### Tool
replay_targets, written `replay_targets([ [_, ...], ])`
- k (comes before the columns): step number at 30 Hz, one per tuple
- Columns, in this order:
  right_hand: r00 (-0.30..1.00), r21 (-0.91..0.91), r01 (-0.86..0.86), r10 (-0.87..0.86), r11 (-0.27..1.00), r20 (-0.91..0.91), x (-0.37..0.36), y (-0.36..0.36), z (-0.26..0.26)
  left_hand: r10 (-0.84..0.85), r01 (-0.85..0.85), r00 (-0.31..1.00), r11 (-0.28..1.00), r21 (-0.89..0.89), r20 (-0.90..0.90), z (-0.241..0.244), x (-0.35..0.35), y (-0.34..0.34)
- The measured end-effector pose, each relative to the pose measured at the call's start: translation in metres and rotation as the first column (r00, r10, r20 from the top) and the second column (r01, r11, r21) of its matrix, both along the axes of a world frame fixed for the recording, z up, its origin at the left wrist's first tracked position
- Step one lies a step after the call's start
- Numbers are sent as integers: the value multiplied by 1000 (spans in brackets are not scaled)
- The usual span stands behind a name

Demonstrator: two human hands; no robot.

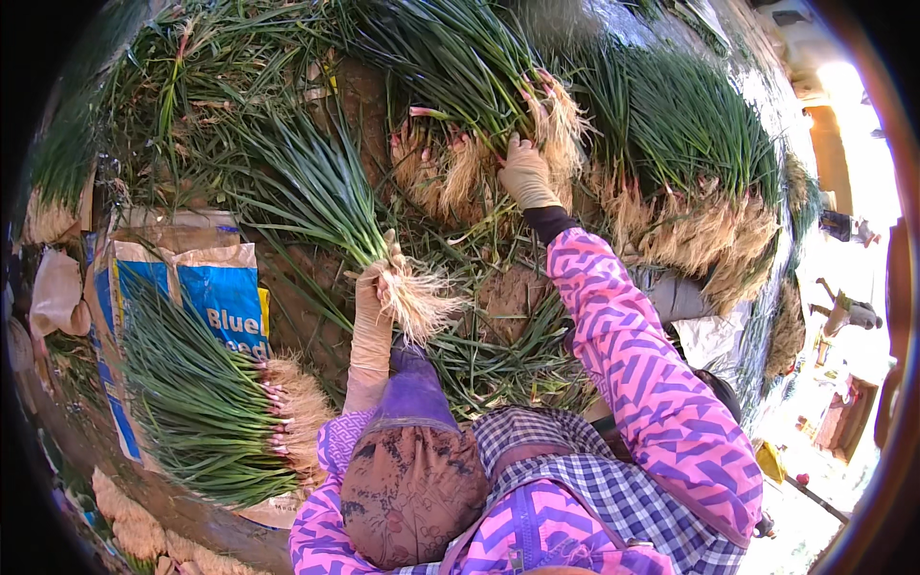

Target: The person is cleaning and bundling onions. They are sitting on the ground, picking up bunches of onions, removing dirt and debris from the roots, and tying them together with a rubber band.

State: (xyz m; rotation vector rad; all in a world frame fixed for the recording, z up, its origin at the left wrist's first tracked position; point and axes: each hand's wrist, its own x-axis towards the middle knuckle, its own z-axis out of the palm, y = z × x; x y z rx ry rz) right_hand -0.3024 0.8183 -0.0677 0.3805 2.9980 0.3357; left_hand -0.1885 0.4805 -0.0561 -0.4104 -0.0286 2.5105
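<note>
My left hand [370,302], in a pale glove, is closed around a bunch of green onions [352,223] just above the roots. The leaves point up and left, and the roots hang out to the right of my fist. My right hand [527,174], also gloved, reaches to a larger heap of green onions [445,65]. Its fingers curl at the lower stems, beside a tuft of long pale roots [557,118]; the stalks inside them are partly hidden. Left of me, a neat row of green onions [208,410] lies on a blue and white printed sack [215,287].
More green onions [704,136] lie to the right, roots towards me. Loose leaves [215,136] litter the ground at upper left, and other trimmings [517,359] lie before my knees. Rooted bundles [129,517] sit at lower left. A person [848,313] is far off at right.
</note>
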Motion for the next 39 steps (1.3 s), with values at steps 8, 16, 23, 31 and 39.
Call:
replay_targets([
  [8, 859, -958, -97, -510, -270, 57, 12, 33, 73, 140, -139, 981, 990, 21, -134, 19, 7, -29],
  [16, 860, -816, 92, -459, 570, -224, 95, 9, 95, -3, -4, 996, 998, -70, -88, 31, 19, -4],
  [23, 971, -653, -79, -91, 753, -222, 167, -101, 93, -304, 270, 950, 911, -312, -65, 1, 25, 17],
  [31, 949, -764, 118, 153, 635, 274, 198, -104, 58, -414, 368, 910, 839, -400, -30, -19, 26, 22],
  [39, 800, -713, 519, -27, -471, 600, 142, -139, 48, -327, 278, 945, 835, -475, -22, -3, 37, -3],
])
